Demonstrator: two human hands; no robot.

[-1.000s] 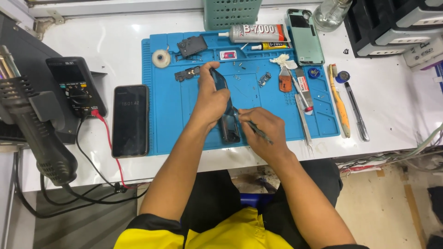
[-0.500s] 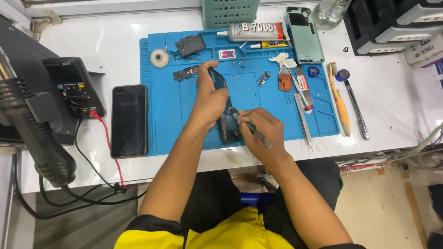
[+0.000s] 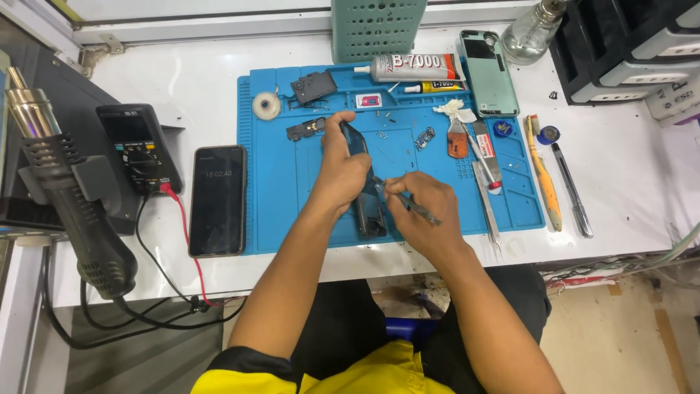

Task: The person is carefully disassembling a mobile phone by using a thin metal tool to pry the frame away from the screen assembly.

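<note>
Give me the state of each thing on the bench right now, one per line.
Left hand: grips the dark phone, tilted on edge on the blue mat.
Right hand: holds a thin metal tool, tip at the phone.
Black phone: flat, screen lit.
Multimeter: red lead plugged in.
Green phone case: lying flat, empty.
Glue tube: lying down, capped.

glue tube (image 3: pixel 415 68) white, red-black label, mat top | phone screen (image 3: pixel 218 198) dark (lit), desk left | meter display (image 3: pixel 125 128) grey

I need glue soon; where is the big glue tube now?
In the head view, the big glue tube lies at the blue mat's far edge, before the green basket.
</note>
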